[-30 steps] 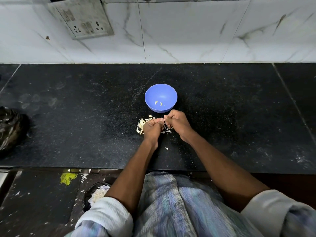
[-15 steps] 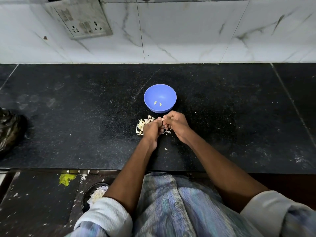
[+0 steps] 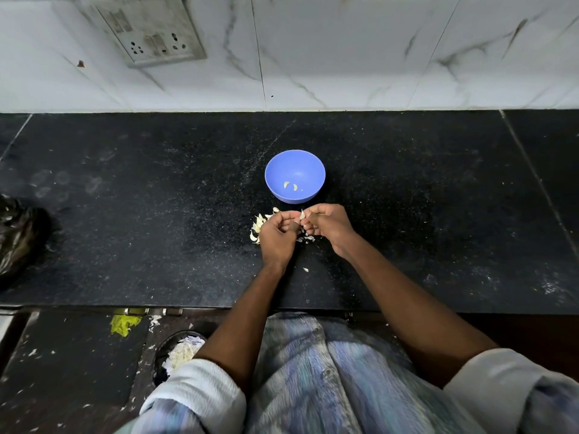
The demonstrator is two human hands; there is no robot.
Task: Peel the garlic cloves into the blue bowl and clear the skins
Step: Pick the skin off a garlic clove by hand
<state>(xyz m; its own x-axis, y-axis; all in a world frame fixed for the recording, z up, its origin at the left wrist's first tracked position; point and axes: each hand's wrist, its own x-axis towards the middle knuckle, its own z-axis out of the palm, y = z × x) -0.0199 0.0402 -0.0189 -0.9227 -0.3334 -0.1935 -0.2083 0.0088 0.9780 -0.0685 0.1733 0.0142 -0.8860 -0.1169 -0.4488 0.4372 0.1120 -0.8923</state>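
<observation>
Both hands are working close together just in front of the blue bowl (image 3: pixel 294 176), and the left hand (image 3: pixel 277 233) is curling its fingers in around something small while the right hand (image 3: pixel 327 225) is pinching at a pale garlic clove (image 3: pixel 302 215) poking up between them. Which hand is really bearing the clove is hard to say from here, since the fingertips are crowding over it. It is looking like a light, firm little thing with dry papery skin, likely slippery once bare, so nipping the loose edge at the tip with a nail seems the way in. A couple of peeled pieces are sitting at the bottom of the bowl. The pile of cloves (image 3: pixel 257 227) is lying on the black counter (image 3: pixel 156 214) just left of the left hand, partly covered by it, and scraps of skin (image 3: pixel 306 239) are showing under the hands, with how many impossible to count.
</observation>
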